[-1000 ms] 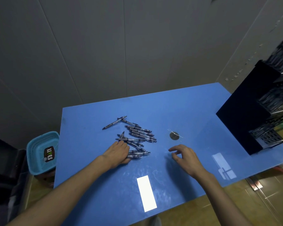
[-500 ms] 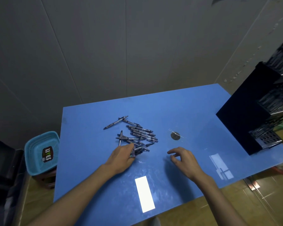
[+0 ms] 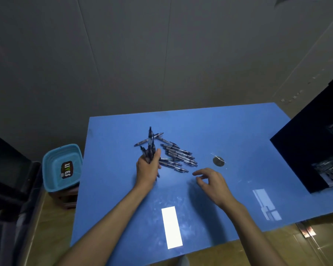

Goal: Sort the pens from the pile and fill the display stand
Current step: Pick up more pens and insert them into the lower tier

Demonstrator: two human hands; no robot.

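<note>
Several dark pens (image 3: 150, 148) bunched upright in left hand (image 3: 147, 168).

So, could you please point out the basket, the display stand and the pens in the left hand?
basket (image 3: 52, 166): head view, on its left rim.
display stand (image 3: 304, 150): head view, on its black side wall.
held pens (image 3: 151, 143): head view, on the barrels above the left hand (image 3: 147, 167).

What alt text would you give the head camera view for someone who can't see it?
A left hand grips a bunch of pens lifted above a blue table, beside a pile of loose ones. The right hand hovers open nearby; a black stand sits at the right edge.
</note>
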